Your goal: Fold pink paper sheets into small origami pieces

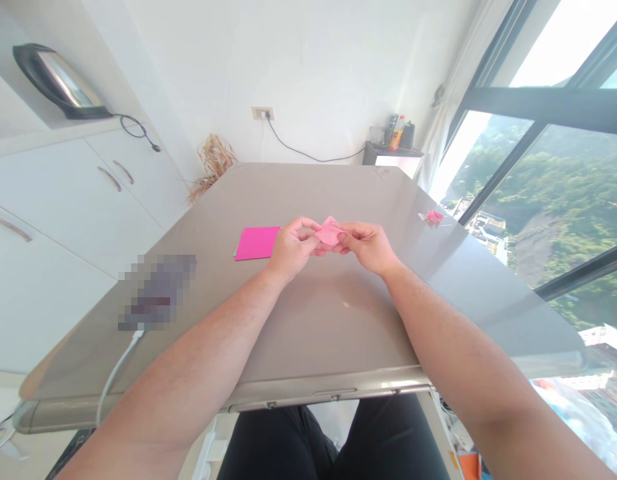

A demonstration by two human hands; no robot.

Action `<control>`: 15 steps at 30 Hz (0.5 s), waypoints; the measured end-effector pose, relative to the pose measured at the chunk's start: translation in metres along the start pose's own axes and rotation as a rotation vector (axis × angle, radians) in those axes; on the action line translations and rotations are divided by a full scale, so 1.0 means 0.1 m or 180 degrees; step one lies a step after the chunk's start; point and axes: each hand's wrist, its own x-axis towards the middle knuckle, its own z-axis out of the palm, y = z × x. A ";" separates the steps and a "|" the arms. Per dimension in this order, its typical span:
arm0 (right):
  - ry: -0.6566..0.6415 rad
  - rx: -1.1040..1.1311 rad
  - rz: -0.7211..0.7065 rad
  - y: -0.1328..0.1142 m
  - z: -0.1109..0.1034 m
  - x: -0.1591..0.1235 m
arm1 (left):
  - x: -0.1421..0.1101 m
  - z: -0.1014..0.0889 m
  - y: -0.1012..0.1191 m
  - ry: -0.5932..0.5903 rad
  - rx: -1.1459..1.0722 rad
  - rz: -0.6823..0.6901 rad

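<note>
A small pink folded paper (329, 232) with a pointed top is held between both hands above the table. My left hand (295, 248) pinches its left side, the thumb lying on the front and fingers behind. On its right side, my right hand (367, 245) grips it the same way, fingers curled underneath. Just left of my left hand lies a stack of bright pink paper (257, 243), with a thin green edge showing at its lower left corner. The fingers partly cover the folded paper's sides.
A blurred-out device (158, 293) with a white cable (119, 367) lies on the table (313, 190) at left. Near the right edge sits a small pink object (434, 216). Behind stand dried stalks (214, 160) and a low cabinet (393, 157) with bottles; a window (538, 160) is at right.
</note>
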 end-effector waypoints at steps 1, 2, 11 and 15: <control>0.0006 0.0007 -0.0001 0.00 0.00 0.00 | 0.00 0.00 0.00 0.0005 0.0001 -0.0004; 0.0009 0.0008 0.0005 -0.01 0.00 0.00 | 0.00 0.00 0.01 0.0018 0.0019 -0.0007; 0.0060 0.0013 0.0038 0.00 0.03 -0.02 | 0.01 0.01 -0.02 0.0267 0.0173 0.0045; 0.0090 0.0037 0.0042 0.00 0.03 -0.01 | 0.00 0.02 -0.02 0.0246 0.0087 0.0007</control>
